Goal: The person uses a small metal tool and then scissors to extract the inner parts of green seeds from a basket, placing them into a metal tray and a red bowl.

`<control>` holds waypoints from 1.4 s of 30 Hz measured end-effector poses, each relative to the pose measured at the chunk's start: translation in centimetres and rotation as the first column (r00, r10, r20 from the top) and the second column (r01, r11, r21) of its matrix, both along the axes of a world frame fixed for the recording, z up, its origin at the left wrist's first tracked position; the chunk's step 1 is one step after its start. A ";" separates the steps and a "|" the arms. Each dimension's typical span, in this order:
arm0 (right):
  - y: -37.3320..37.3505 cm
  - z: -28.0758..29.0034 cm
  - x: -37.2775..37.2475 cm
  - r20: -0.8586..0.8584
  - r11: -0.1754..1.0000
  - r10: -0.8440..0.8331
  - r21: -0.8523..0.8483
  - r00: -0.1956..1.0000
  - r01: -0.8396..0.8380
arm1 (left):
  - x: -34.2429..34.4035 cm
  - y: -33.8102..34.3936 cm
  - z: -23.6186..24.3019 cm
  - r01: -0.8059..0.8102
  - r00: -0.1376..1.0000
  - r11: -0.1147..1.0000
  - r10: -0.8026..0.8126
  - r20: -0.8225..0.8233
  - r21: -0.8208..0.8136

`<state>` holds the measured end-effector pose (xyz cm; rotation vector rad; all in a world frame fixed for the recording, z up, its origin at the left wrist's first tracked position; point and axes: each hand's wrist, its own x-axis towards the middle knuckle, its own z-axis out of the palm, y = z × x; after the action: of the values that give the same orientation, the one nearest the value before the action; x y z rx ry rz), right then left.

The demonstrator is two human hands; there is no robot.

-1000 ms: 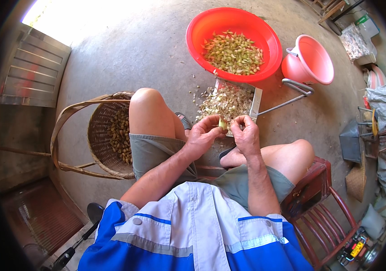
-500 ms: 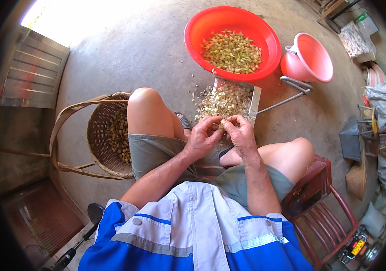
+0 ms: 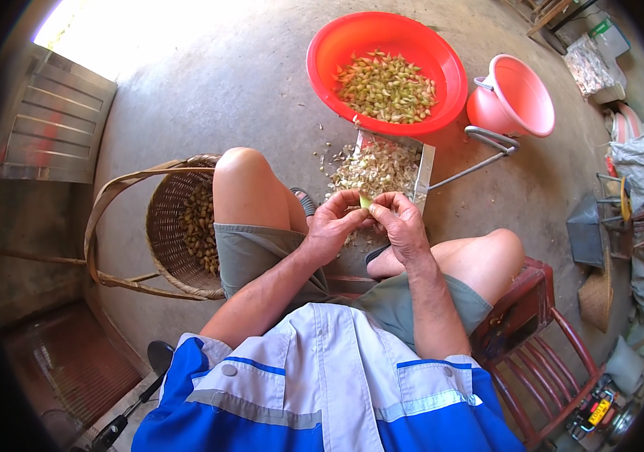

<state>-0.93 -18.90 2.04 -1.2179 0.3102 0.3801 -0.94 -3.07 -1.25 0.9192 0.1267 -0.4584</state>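
Note:
Between the fingertips of both hands is a small pale-green bud (image 3: 365,202), in front of my knees. My left hand (image 3: 335,222) is closed, with thumb and fingers pinching it from the left. From the other side, my right hand (image 3: 402,226) pinches it too, partly covering it. Just beyond lies a dustpan (image 3: 424,177) with a long grey handle, heaped with pale peeled husks (image 3: 374,167). A wide red basin (image 3: 454,98) behind it holds many greenish buds (image 3: 390,87). Left of my knee, a woven basket (image 3: 162,226) contains brownish, unpeeled-looking buds (image 3: 200,230).
A pink bucket (image 3: 529,94) stands right of the basin. Beside my right leg is a red wooden chair (image 3: 536,339). Sacks (image 3: 634,177) and a grey metal box (image 3: 585,230) line the right side. Loose husks dot the concrete floor (image 3: 261,98).
The bud between my fingers now shows more of its pale-green side, where it looked brownish before. My hands have shifted slightly around it.

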 end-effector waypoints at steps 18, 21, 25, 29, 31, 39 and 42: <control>-0.3 -0.2 0.0 0.166 0.979 0.050 -0.202 0.985 -0.015 | 0.4 0.1 1.5 -0.014 0.998 0.999 0.011 -0.068 -0.038; -0.2 0.3 0.0 0.252 0.961 0.064 -0.278 0.966 0.009 | 0.6 0.1 1.5 -0.033 0.995 0.996 0.026 -0.097 -0.078; 0.3 -0.2 -0.1 0.458 0.841 0.149 -0.525 0.876 0.131 | 0.7 0.3 1.4 -0.045 0.990 0.991 0.028 -0.135 -0.127; 0.5 0.2 0.1 0.511 0.789 0.205 -0.591 0.835 0.168 | 0.5 0.1 1.1 -0.088 0.988 0.992 0.075 -0.136 -0.087; 0.4 0.3 0.1 0.521 0.782 0.229 -0.601 0.822 0.163 | 0.6 0.2 0.9 -0.061 0.988 0.997 0.054 -0.142 -0.045; -0.1 -0.1 0.0 0.398 0.805 0.039 -0.556 0.917 0.207 | 0.7 0.4 1.7 0.008 0.989 0.993 -0.025 -0.147 -0.115; -0.4 0.0 0.3 0.312 0.921 -0.095 -0.332 0.945 0.202 | 0.6 0.4 1.5 0.023 0.992 0.992 -0.038 -0.117 -0.124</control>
<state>-0.67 -19.31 2.02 -1.5786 0.2211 0.0028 -0.35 -2.71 0.30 0.7740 0.1917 -0.5444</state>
